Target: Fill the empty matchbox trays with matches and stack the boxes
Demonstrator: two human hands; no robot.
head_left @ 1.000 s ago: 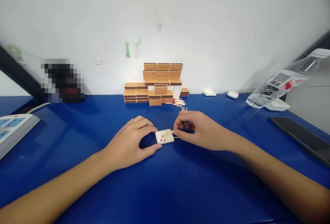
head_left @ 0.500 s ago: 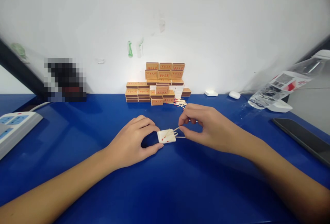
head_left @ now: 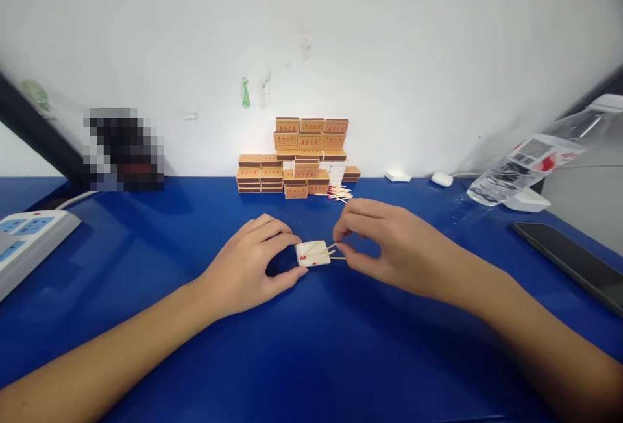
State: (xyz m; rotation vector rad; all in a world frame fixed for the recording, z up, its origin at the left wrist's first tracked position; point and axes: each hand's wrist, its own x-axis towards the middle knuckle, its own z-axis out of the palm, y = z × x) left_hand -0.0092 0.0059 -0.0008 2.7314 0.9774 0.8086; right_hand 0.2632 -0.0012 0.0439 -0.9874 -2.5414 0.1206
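Note:
My left hand [head_left: 253,261] steadies a small white matchbox tray [head_left: 311,261], thumb on the near edge and fingers at the far left corner. Several matches lie across the top of the tray, red heads to the left and bare ends sticking out past its right edge. With thumb and forefinger together, my right hand [head_left: 374,238] pinches the bare end of a match [head_left: 333,246] at the tray's right side. Whether that match's other end rests on the tray is hard to make out.
Behind my hands, stacked matchboxes [head_left: 310,142] stand against the wall, with a pile of loose matches [head_left: 340,193] in front. To the right are a tilted plastic bottle [head_left: 530,157], a phone [head_left: 574,264] and a white earphone case [head_left: 442,180]. A power strip [head_left: 36,241] sits at left.
My right hand has shifted slightly left and down, bringing the pinched match closer to the tray. The match heads on the tray have moved a little left. My left hand keeps its hold.

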